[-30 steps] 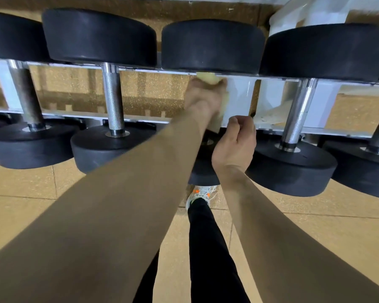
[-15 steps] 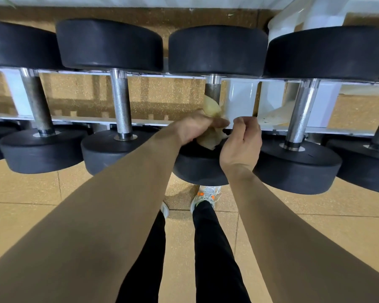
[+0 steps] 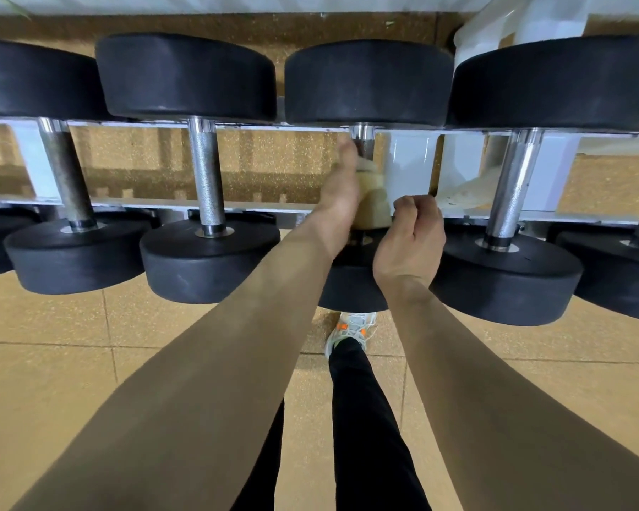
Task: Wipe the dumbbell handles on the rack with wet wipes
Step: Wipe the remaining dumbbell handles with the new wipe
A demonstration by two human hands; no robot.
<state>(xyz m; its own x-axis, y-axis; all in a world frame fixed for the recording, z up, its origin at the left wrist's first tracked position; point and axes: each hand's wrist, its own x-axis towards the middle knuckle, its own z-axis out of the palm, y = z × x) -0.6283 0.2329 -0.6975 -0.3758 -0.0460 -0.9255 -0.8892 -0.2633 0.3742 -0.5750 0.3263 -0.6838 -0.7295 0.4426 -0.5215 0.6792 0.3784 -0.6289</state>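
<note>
**Head cam: wipe is on the middle dumbbell handle**

So the rack (image 3: pixel 410 167) is white metal with two rails, and a row of dumbbells lies across them, black round heads front and back with metal bars between. The left hand (image 3: pixel 338 193) is closed around the handle (image 3: pixel 362 136) of the middle dumbbell (image 3: pixel 368 83). A yellowish wipe (image 3: pixel 373 201) is pressed between the palm and the bar, and the thumb points up along the bar. Only the top bit of that handle shows above the hand. The wipe hangs down to the near head.

The right hand (image 3: pixel 410 241) sits just beside the wipe's lower edge with its fingers (image 3: pixel 406 208) curled into a loose fist. I can't tell if they pinch the wipe or hold nothing.

The floor (image 3: pixel 52 363) is tan speckled tile with thin seams, and it runs on under the rack, where it looks darker. A pale strip of wall (image 3: pixel 200 1) runs along the very top. A light shoe (image 3: pixel 351 326) with orange bits and a black trouser leg (image 3: pixel 366 418) stand right below the middle dumbbell. The handle on the far left (image 3: pixel 67 178) looks dull and rusty next to the shinier ones.
</note>
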